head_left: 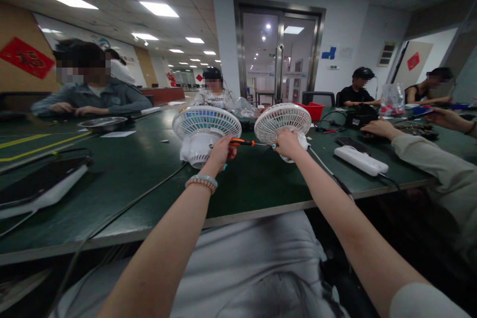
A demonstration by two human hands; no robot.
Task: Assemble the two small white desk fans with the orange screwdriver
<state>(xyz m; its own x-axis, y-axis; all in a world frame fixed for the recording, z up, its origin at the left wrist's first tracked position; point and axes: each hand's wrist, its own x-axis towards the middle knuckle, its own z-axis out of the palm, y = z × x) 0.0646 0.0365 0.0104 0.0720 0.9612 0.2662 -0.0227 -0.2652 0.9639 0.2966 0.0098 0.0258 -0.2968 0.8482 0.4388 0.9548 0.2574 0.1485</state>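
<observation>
Two white fans with round grille heads stand side by side on the green table. My left hand (222,151) is closed round a screwdriver (242,142) with an orange and black handle, close in front of the left fan (206,124). The thin shaft of the screwdriver points right, towards my other hand. My right hand (288,143) is closed on the rear housing of the right fan (282,121), just below its grille. Small light-blue bits show beside each hand; I cannot make out what they are. My right fingertips are partly hidden.
On the green table (246,194) a white power strip (360,160) and a dark phone (352,145) lie to the right. A co-worker's hands (383,129) are beyond them. A black-topped device (44,184) sits at left, with cables nearby. A red bin (312,110) stands behind the fans.
</observation>
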